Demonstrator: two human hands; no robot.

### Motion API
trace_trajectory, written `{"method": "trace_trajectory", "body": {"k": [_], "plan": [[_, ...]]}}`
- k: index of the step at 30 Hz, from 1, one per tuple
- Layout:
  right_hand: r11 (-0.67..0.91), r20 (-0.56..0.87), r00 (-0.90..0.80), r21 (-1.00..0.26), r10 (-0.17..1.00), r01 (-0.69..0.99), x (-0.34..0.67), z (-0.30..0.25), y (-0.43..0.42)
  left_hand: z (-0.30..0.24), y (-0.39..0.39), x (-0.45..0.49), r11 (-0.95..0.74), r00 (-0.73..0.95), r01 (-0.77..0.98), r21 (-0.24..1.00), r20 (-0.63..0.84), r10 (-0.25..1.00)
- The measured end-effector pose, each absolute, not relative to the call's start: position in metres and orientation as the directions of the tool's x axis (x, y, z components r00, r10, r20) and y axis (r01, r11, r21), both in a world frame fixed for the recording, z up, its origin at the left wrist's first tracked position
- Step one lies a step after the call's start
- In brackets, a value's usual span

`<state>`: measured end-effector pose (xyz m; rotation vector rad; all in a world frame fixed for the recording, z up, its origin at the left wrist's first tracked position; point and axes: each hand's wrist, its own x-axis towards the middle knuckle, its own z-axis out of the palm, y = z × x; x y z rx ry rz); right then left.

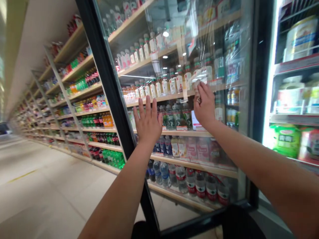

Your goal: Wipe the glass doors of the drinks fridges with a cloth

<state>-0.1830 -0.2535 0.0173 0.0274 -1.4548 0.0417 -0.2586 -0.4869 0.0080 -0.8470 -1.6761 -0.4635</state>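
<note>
A glass cooler door (pixel 116 89) with a black frame stands in front of me, swung open. My left hand (pixel 149 122) lies against the pane with its fingers spread, near the left side of the frame. Further right and a little higher, my right hand (pixel 205 103) is closed on a crumpled, light-coloured cloth (pixel 197 94) pressed to the glass. Most of the cloth is hidden by my fingers. Ceiling lights and streaks reflect in the pane around it.
Beyond the glass are shelves of drink bottles (pixel 179 83). More shelves (pixel 92 88) run off along the aisle to the left above a pale floor (pixel 50 186). At the right, the lit cooler holds tubs and a green package (pixel 285 139). My dark-clad legs show below.
</note>
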Motion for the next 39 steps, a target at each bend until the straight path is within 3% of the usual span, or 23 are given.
{"method": "trace_trajectory", "body": {"k": [5,11,13,17,23,27,29,34,39], "plan": [[0.959,0.954,-0.1,0.274,-0.281,-0.077,-0.18,0.004,-0.267,0.008,-0.487,-0.256,0.665,-0.117,0.738,-0.115,0.948,0.295],[0.998,0.996,0.068,0.061,-0.064,0.032,-0.176,0.006,-0.242,0.008,-0.487,-0.256,0.657,-0.125,0.746,-0.105,0.948,0.293],[0.995,0.994,0.045,0.103,-0.104,0.014,-0.174,-0.009,-0.246,0.008,-0.487,-0.256,0.647,-0.132,0.756,-0.095,0.947,0.293],[0.963,0.951,-0.158,0.253,-0.265,-0.092,-0.171,-0.024,-0.263,0.008,-0.487,-0.258,0.633,-0.131,0.768,-0.091,0.946,0.295],[0.989,0.989,-0.03,0.141,-0.142,-0.045,-0.168,-0.023,-0.254,0.007,-0.487,-0.257,0.657,-0.111,0.745,-0.116,0.95,0.293],[0.937,0.914,-0.206,0.336,-0.349,-0.099,-0.164,-0.038,-0.262,0.007,-0.487,-0.256,0.673,-0.092,0.728,-0.134,0.953,0.289],[0.919,0.884,-0.253,0.375,-0.394,-0.121,-0.164,-0.034,-0.263,0.006,-0.487,-0.257,0.678,-0.087,0.722,-0.135,0.955,0.283],[0.981,0.98,-0.05,0.188,-0.191,-0.048,-0.166,-0.022,-0.255,0.005,-0.487,-0.26,0.679,-0.074,0.72,-0.145,0.956,0.283],[0.904,0.881,-0.202,0.41,-0.427,-0.125,-0.166,-0.029,-0.264,0.004,-0.487,-0.26,0.68,-0.071,0.719,-0.147,0.957,0.282]]}}
